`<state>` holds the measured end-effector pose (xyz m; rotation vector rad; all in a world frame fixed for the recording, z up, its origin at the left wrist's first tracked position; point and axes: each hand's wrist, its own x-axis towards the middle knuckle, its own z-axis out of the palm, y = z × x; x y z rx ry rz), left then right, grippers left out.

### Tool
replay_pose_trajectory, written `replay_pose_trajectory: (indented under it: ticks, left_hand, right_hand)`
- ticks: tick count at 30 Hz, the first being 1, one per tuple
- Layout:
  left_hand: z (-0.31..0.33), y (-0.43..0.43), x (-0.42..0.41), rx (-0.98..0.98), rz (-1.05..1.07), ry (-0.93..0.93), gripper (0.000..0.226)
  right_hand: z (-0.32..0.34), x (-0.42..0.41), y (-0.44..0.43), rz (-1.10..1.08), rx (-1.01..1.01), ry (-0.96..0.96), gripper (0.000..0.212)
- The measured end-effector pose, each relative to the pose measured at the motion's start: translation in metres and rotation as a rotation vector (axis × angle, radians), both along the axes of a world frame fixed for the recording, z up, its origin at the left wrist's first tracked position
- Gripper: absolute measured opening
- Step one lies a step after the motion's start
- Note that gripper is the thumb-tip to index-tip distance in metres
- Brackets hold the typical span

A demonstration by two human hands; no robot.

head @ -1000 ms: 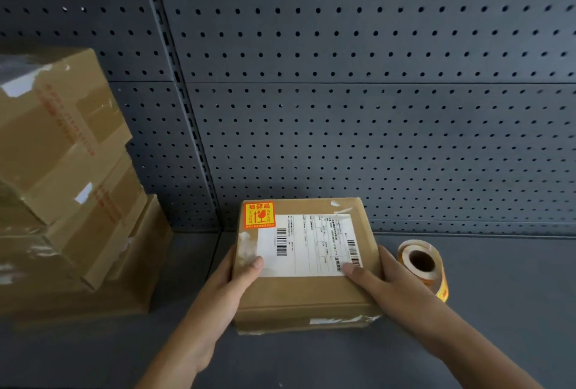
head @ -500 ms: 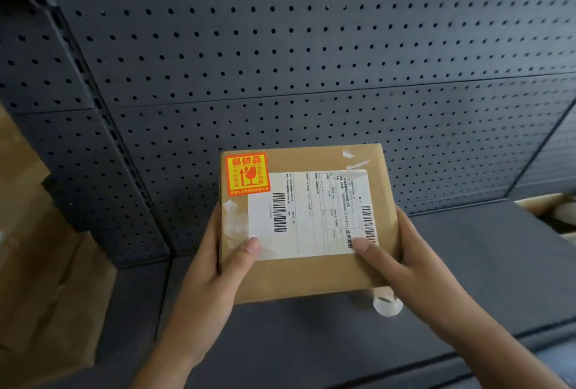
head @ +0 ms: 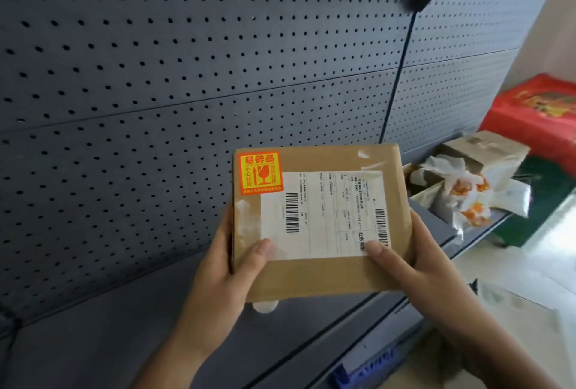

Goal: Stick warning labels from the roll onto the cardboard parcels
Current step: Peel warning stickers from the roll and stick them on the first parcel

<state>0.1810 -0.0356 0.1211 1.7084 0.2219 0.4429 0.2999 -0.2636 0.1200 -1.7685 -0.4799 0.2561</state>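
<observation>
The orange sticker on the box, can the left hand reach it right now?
Probably, but not without shifting its grip. The left hand holds the lower left edge of the parcel, and the orange sticker sits bare at the top left corner. The right hand holds the other side.

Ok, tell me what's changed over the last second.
The parcel has been lifted off the shelf and carried rightward; the label roll and the stacked boxes have dropped out of view. Unchanged: the left hand and right hand grip its sides, thumbs on the shipping label, and the orange warning label sits in its top-left corner.
</observation>
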Motion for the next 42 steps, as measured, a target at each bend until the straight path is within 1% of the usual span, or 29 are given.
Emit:
replay_pose_trajectory:
  ticks: [6, 9, 11, 16, 24, 27, 31, 34, 37, 40, 42]
  left_hand:
    - [0.004, -0.077, 0.065, 0.015, -0.014, 0.033, 0.043]
    - [-0.004, -0.107, 0.097, -0.010, -0.069, 0.038, 0.051]
    - [-0.007, -0.124, 0.115, -0.016, -0.075, 0.033, 0.050]
    - [-0.009, -0.153, 0.152, -0.004, -0.078, 0.034, 0.048]
    - [-0.024, -0.152, 0.216, -0.022, -0.095, 0.023, 0.049]
    - [-0.030, -0.144, 0.238, -0.035, -0.088, 0.019, 0.053]
    - [-0.037, -0.129, 0.263, -0.023, -0.055, 0.007, 0.058]
    - [-0.041, -0.120, 0.278, -0.019, -0.034, 0.013, 0.060]
    - [-0.046, -0.114, 0.286, 0.009, -0.012, 0.011, 0.063]
    - [-0.053, -0.106, 0.294, 0.047, 0.004, 0.024, 0.072]
    - [-0.062, -0.103, 0.299, 0.065, 0.054, 0.049, 0.080]
  right_hand:
    - [-0.008, 0.050, -0.080, -0.057, 0.012, 0.027, 0.069]
    - [-0.011, 0.078, -0.115, -0.058, 0.017, 0.035, 0.071]
    - [-0.012, 0.095, -0.134, -0.056, 0.021, 0.035, 0.067]
    - [-0.016, 0.133, -0.163, -0.039, 0.034, 0.038, 0.073]
    - [-0.027, 0.197, -0.164, -0.003, 0.005, 0.031, 0.068]
    - [-0.029, 0.224, -0.157, 0.013, -0.021, 0.038, 0.065]
    - [-0.026, 0.259, -0.142, 0.037, -0.074, 0.015, 0.069]
    - [-0.026, 0.282, -0.132, 0.080, -0.082, 0.005, 0.075]
    - [-0.029, 0.303, -0.122, 0.132, -0.115, -0.002, 0.077]
    - [-0.035, 0.325, -0.113, 0.184, -0.150, -0.010, 0.080]
    - [-0.042, 0.340, -0.109, 0.222, -0.164, -0.030, 0.080]
